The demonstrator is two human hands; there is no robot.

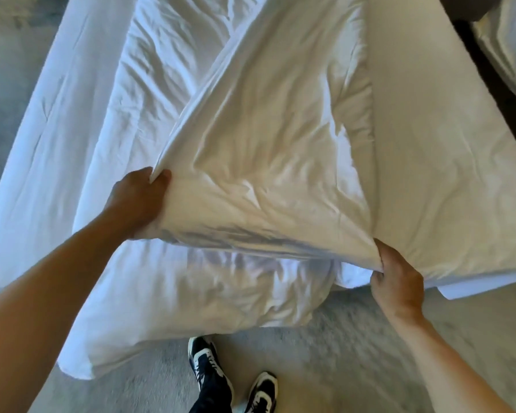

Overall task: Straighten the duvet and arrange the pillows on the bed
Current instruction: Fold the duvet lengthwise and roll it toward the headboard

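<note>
A white, wrinkled duvet [251,144] lies folded over on the bed, its near part lifted off the mattress. My left hand [137,201] grips its left corner edge. My right hand [396,278] pinches the right corner at the bed's near edge. Part of the duvet hangs over the bed's side toward the floor [161,308]. The bare white sheet [435,144] of the mattress shows on the right. No pillow can be made out for certain.
Grey carpet [340,353] covers the floor below the bed. My two feet in black-and-white shoes [209,368] stand close to the bed's edge. A dark gap and another white bed [507,55] are at the top right.
</note>
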